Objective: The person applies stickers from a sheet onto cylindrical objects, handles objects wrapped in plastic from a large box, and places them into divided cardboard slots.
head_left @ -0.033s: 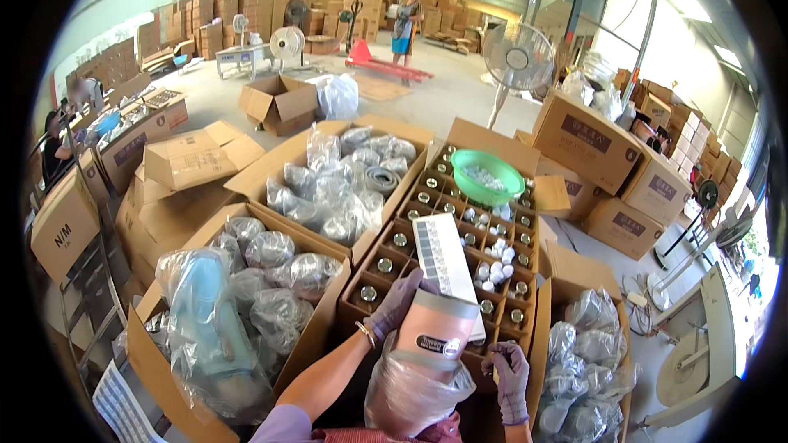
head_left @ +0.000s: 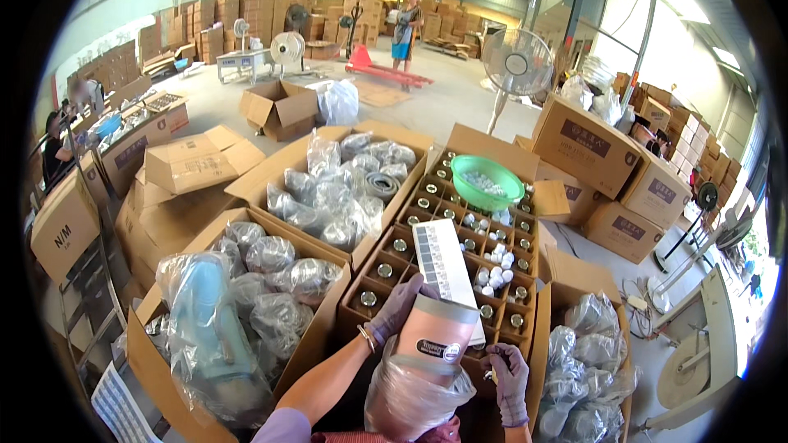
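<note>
Before my chest is a pink cylindrical container [head_left: 439, 326] with a grey band and a dark oval label, its lower part wrapped in a clear plastic bag [head_left: 410, 398]. My left hand [head_left: 398, 312], in a grey-purple glove, grips its left side. A white printed sheet [head_left: 447, 262] with a column of grey rectangles lies just beyond, across the divided carton [head_left: 386, 221], its near end hidden behind the container. On the right, my gloved right hand [head_left: 507, 377] has its fingertips pinched together; what is between them, if anything, is too small to name.
Silver-topped items fill the carton's cells, with white round pieces [head_left: 495, 277] among them and a green basin [head_left: 486, 182] on top. Cartons of bagged items stand left [head_left: 287, 275], far left [head_left: 341, 189] and right [head_left: 587, 361]. A fan [head_left: 517, 61] and a person [head_left: 404, 29] are beyond.
</note>
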A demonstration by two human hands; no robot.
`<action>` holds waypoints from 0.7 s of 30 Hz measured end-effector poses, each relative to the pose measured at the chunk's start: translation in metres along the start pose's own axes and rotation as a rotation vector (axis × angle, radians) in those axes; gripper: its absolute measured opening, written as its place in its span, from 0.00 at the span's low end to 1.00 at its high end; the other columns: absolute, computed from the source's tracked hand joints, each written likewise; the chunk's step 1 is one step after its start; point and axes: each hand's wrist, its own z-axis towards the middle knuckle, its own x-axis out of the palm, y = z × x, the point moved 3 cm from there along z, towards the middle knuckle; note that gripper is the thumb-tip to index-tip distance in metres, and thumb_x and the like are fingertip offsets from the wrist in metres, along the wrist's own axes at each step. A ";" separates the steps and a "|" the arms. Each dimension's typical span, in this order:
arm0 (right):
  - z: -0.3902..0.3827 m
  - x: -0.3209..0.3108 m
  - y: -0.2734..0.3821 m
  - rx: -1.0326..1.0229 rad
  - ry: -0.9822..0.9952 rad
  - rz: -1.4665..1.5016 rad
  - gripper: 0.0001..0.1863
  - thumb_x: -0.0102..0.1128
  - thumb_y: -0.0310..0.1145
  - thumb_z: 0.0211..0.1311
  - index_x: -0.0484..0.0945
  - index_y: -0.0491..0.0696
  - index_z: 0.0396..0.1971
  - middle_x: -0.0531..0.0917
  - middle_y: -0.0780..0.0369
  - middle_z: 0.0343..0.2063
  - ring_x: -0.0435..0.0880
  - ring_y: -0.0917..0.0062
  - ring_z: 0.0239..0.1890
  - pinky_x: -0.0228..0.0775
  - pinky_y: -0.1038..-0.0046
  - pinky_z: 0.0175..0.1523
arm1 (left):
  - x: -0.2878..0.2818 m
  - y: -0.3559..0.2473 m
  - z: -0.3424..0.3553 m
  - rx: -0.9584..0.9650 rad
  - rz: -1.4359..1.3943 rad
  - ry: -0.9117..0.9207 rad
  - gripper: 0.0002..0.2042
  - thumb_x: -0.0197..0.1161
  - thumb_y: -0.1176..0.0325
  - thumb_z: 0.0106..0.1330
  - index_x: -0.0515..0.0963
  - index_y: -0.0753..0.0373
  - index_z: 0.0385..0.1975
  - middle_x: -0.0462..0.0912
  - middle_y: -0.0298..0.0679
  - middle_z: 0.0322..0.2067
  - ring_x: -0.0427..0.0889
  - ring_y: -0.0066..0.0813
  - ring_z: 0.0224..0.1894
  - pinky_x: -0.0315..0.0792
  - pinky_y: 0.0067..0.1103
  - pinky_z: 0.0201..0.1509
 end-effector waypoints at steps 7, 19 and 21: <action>0.009 0.028 0.008 0.168 0.174 -0.026 0.08 0.48 0.26 0.72 0.71 0.41 0.45 0.77 0.63 0.22 0.72 0.84 0.15 0.65 0.83 0.22 | 0.002 0.001 -0.001 -0.138 -0.065 -0.048 0.28 0.45 0.47 0.73 0.79 0.70 0.32 0.81 0.43 0.41 0.77 0.28 0.45 0.70 0.24 0.55; 0.007 0.024 0.007 0.277 0.279 -0.139 0.07 0.53 0.27 0.68 0.77 0.39 0.40 0.80 0.65 0.24 0.76 0.87 0.20 0.70 0.83 0.27 | 0.002 -0.005 -0.003 -0.103 0.092 -0.091 0.27 0.38 0.52 0.73 0.78 0.69 0.29 0.83 0.41 0.28 0.80 0.25 0.32 0.74 0.21 0.42; 0.009 0.025 0.011 0.292 0.262 -0.165 0.08 0.53 0.27 0.68 0.77 0.39 0.39 0.79 0.66 0.22 0.76 0.88 0.18 0.69 0.84 0.25 | -0.003 -0.003 -0.003 0.046 0.308 -0.063 0.26 0.35 0.54 0.74 0.76 0.68 0.30 0.83 0.43 0.30 0.81 0.27 0.32 0.75 0.23 0.43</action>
